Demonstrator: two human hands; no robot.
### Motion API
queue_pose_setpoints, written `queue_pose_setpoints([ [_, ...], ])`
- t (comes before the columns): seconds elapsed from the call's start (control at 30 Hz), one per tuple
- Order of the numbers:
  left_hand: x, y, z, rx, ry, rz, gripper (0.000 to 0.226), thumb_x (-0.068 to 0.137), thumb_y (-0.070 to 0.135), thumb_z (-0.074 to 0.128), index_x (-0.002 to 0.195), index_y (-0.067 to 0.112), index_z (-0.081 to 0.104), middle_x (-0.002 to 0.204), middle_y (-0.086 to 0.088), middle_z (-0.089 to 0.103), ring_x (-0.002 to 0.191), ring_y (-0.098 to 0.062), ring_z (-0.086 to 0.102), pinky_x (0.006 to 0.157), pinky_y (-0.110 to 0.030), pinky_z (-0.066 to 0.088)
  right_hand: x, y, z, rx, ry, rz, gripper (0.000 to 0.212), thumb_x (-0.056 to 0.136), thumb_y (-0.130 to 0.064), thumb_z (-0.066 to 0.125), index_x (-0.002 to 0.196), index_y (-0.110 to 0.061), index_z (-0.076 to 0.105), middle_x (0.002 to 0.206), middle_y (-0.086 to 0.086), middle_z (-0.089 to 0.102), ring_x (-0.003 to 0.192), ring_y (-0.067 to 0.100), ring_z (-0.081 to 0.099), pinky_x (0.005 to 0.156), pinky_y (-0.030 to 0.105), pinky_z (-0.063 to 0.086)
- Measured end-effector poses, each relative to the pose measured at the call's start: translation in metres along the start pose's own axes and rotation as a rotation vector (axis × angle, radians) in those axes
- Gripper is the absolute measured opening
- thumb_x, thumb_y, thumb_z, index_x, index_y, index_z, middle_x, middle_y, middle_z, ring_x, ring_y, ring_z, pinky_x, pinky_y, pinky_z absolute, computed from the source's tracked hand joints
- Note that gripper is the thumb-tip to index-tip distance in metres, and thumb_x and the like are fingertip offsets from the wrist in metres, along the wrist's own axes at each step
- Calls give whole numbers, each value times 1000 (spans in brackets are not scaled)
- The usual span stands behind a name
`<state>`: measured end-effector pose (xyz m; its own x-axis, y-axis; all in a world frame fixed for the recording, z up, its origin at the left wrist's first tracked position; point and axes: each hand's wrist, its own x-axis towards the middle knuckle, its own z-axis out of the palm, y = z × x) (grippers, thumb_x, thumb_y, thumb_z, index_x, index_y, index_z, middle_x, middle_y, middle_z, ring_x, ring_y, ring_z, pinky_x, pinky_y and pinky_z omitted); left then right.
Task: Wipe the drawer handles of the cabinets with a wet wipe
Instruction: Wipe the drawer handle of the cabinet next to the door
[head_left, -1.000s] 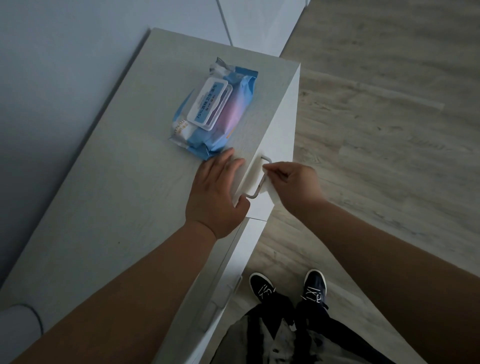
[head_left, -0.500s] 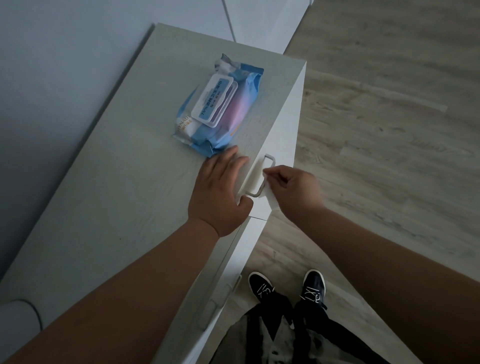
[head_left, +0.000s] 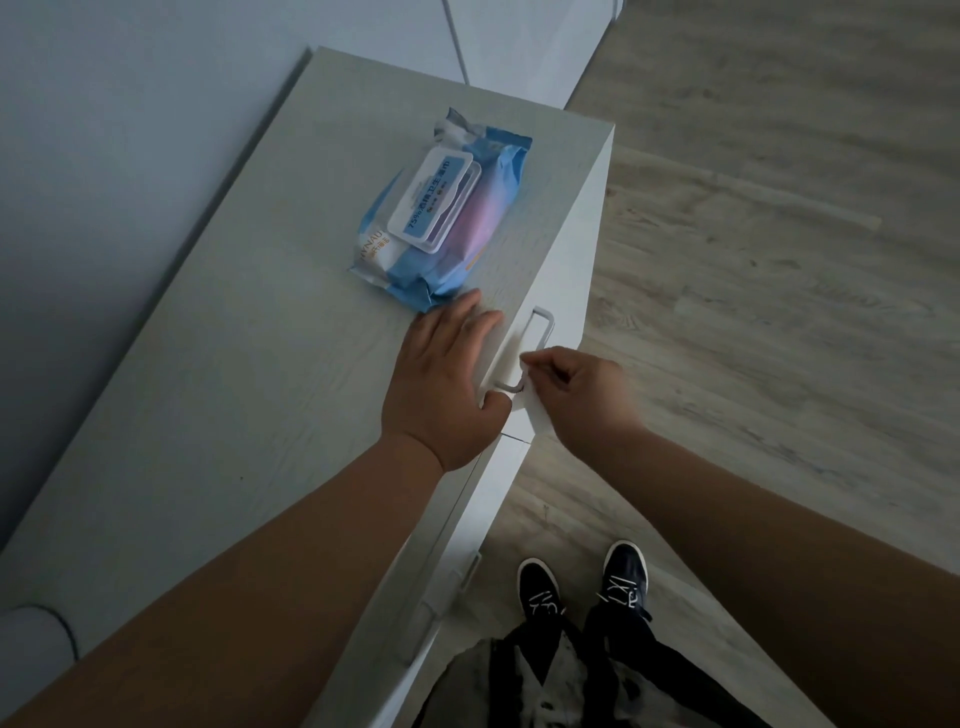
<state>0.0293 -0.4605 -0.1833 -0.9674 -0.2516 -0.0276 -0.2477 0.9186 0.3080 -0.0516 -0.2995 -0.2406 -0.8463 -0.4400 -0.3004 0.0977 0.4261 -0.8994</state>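
White wet wipe (head_left: 538, 419) pinched by right hand (head_left: 582, 400) at drawer handle (head_left: 542, 332); left hand (head_left: 441, 384) flat on cabinet (head_left: 249, 374).

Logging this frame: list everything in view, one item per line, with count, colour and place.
light grey wood-grain cabinet: one, pale grey, against the wall at left
soft plastic pack of wet wipes: one, blue and pink with a white flip lid, lying on the cabinet top towards its far end
bar-shaped drawer handle: one, white, on the top drawer front
lower drawer handle: one, pale, dim, further down the front
thin wet wipe: one, white, at the top handle's near end
wood-plank floor: grey-brown, at right
lace-up shoes: two, dark with white laces, on the floor
left hand: flat on the cabinet top's front edge
right hand: pinches the wet wipe at the handle
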Motion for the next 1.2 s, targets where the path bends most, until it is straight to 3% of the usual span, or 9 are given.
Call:
queue_pose_setpoints([
  [0.2, -1, -2, 1, -25, 20, 26, 74, 77, 34, 52, 150, 20, 47, 165, -2, 35, 150, -28, 31, 123, -49, 30, -17, -2, 7, -55, -27, -8, 14, 97, -27, 71, 107, -32, 80, 92, -25, 71, 89, -10, 66, 77, 4, 47],
  [0.3, -1, -4, 2, -35, 40, 38, 72, 78, 27, 58, 149, 19, 48, 164, -3, 37, 148, -29, 33, 123, -48, 30, -25, -3, 16, -110, -65, -7, 11, 95, -31, 73, 106, -32, 75, 86, -20, 70, 82, -3, 66, 72, 13, 51],
  [0.4, -1, -5, 4, -36, 72, 52, 71, 77, 24, 60, 147, 17, 51, 162, -6, 40, 146, -31, 36, 122, -50, 30, -23, -6, 19, -74, 4, 14, 4, 92, -31, 76, 95, -28, 75, 76, -7, 69, 72, 8, 64, 63, 22, 54],
  [0.6, -2, -8, 5, -45, 68, 67, 73, 76, 23, 66, 147, 16, 51, 162, -7, 40, 145, -32, 36, 123, -49, 29, -33, -10, 33, -14, 192, 38, 3, 96, -26, 69, 95, -27, 72, 79, -12, 68, 75, -2, 62, 56, 6, 42],
  [0.67, -1, -9, 4, -23, 28, 71, 74, 79, 27, 66, 151, 17, 48, 165, -7, 36, 149, -31, 31, 124, -50, 27, -37, -14, 38, 31, 266, 89, 2, 96, -25, 67, 95, -26, 68, 78, -10, 66, 73, -2, 60, 54, 8, 40],
  [0.8, -10, -14, -3, 10, -112, 127, 81, 83, 32, 43, 162, 16, 32, 173, -8, 20, 159, -27, 16, 130, -46, 14, -44, -19, 48, 21, 252, 133, 7, 94, -28, 69, 93, -24, 63, 76, -8, 63, 65, 2, 58, 52, 13, 41],
  [0.97, -47, -32, -8, 104, -175, 181, 84, 90, 39, 41, 167, 22, 12, 176, 0, 1, 161, -17, -1, 131, -42, 6, -43, -26, 56, 33, 277, 196, 15, 93, -37, 70, 86, -26, 61, 76, -6, 65, 69, 11, 62, 57, 25, 44],
  [1.07, -48, -32, -7, 86, -129, 172, 83, 88, 38, 46, 165, 22, 20, 175, 1, 9, 161, -17, 4, 131, -42, 9, -40, -24, 53, 136, 391, 245, 12, 92, -31, 69, 86, -25, 61, 75, -6, 64, 68, 12, 61, 59, 26, 45],
  [1.2, -47, -31, -7, 71, -97, 174, 81, 86, 39, 40, 164, 21, 28, 174, -1, 17, 161, -18, 11, 130, -43, 13, -38, -23, 58, 117, 380, 231, 11, 91, -33, 69, 90, -25, 61, 79, -7, 65, 68, 8, 61, 53, 21, 46],
])
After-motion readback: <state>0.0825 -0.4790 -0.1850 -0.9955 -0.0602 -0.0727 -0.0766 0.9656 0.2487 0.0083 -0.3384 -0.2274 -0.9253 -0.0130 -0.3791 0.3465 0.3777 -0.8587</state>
